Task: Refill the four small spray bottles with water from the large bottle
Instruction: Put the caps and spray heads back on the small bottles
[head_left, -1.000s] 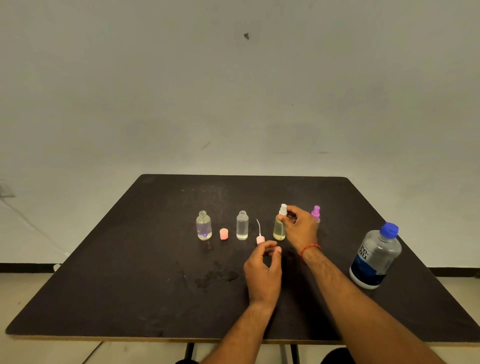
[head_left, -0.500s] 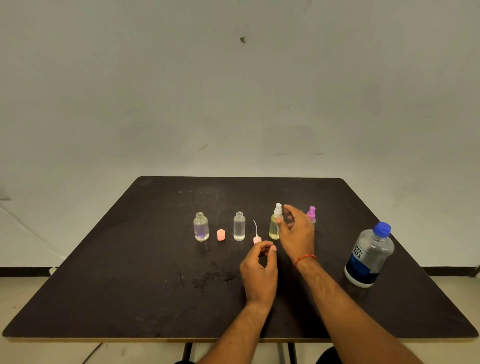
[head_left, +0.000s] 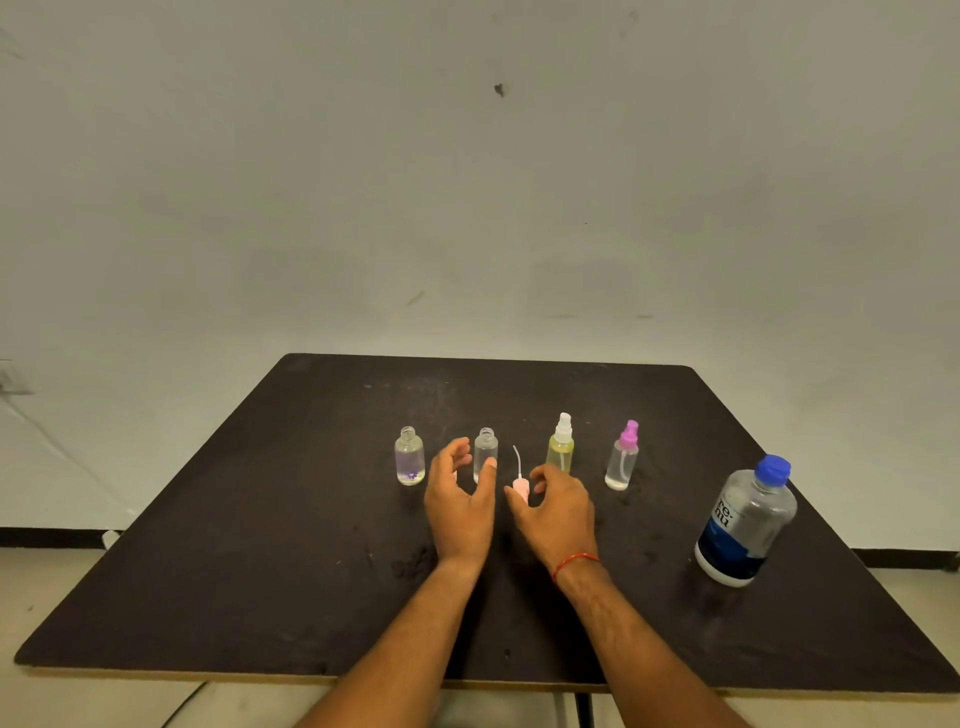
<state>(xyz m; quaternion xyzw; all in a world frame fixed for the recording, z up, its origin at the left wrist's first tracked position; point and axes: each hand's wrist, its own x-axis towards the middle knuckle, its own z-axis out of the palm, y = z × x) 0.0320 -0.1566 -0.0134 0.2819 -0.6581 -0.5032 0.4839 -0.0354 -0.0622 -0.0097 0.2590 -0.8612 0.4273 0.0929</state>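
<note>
Where the large bottle (head_left: 744, 525) stands capped, its label reads "re:nu"

A plain pale wall (head_left: 467, 182) fills the upper half of the view, scuffed in places and bearing one small dark mark (head_left: 499, 90) high up. A dark baseboard (head_left: 52, 537) runs along its foot, above a light tiled floor (head_left: 31, 582). In front stands a dark worktop (head_left: 260, 545) with a lighter edge, its surface smudged and dusty under dim, even light.
</note>
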